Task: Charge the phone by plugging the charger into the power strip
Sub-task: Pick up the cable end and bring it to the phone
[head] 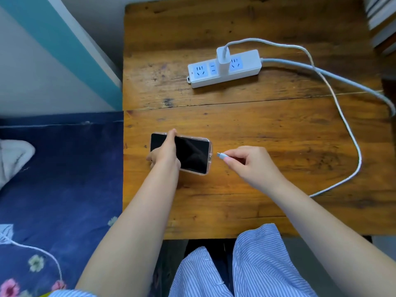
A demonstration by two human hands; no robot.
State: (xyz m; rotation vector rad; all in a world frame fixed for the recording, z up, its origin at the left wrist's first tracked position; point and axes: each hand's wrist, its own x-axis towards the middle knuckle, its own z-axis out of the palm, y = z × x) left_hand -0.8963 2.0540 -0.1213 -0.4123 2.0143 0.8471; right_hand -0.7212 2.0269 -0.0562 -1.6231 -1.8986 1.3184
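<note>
A black phone (192, 154) in a clear case lies sideways on the wooden table (257, 125), screen up and dark. My left hand (165, 152) grips it across its left part. My right hand (250, 162) pinches the cable's connector (222, 156), whose tip sits a short gap to the right of the phone's end. The white cable (351, 133) loops around the right side of the table back to a white charger (222, 60), which stands plugged into the white power strip (225, 68) at the far side.
The power strip's thick cord (321, 69) runs off the table's right edge. A dark blue floral bedspread (60, 179) lies left of the table. My striped trousers (246, 264) show below the table's near edge. Stacked items sit at the top right corner (381, 20).
</note>
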